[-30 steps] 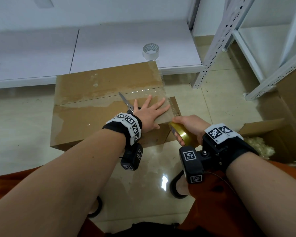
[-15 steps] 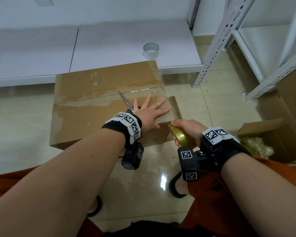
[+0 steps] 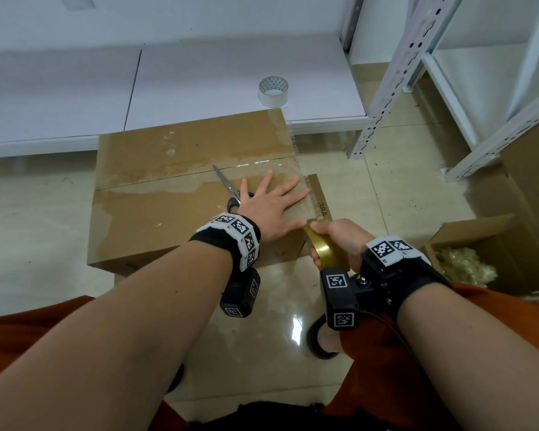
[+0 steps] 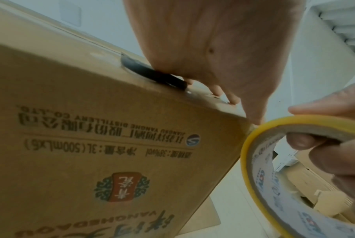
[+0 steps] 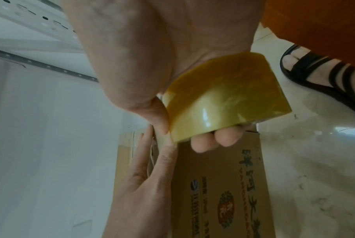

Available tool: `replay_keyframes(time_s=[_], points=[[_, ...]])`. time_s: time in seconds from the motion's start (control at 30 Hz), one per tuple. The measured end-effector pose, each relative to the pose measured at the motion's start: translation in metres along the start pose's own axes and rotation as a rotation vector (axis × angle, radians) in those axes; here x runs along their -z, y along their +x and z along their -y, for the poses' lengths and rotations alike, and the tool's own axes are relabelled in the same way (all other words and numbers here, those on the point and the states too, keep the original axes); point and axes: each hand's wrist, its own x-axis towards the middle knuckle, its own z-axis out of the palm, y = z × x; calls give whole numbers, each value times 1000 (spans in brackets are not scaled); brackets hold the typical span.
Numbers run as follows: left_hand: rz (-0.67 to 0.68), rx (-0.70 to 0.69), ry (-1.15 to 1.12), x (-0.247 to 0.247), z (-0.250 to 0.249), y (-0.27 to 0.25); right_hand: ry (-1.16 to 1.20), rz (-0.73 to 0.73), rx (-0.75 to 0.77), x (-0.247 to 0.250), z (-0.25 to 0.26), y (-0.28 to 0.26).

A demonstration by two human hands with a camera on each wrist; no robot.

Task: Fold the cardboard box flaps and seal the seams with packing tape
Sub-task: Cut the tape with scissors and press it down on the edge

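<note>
Box (image 3: 156, 225): set on the floor (image 3: 38, 231), flaps folded shut, clear tape laid over its top seam – print is seen on its near side.
Left hand (image 3: 266, 209): pressed flat on the box top near the right edge, fingers spread and straight; nothing is held in its grip.
Right hand (image 3: 339, 239): its grip is closed round the tape roll (image 3: 322, 250), fingers passed through the core, thumb on the outer face.
Tape roll: yellow, held at the box's near right corner, just beside the left thumb; whether a strip is drawn from it onto the box cannot be told.
Scissors (image 3: 229, 189): laid on the box top – handles partly covered by the left hand, blades pointed toward the far edge.
Second roll (image 3: 273, 91): clear, stood on the white shelf (image 3: 199, 85) beyond the box.
Open carton (image 3: 486, 244): on the floor to the right, pale filling inside.
</note>
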Motion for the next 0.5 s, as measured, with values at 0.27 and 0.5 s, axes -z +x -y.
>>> replay_keyframes(time_s=[0.27,0.5], points=[[-8,21,28,-1,-5,3,72,-20,-6,2,-8,5],[-1,20,44,-4,-5,2,50,-28,-13,4,-12,9]])
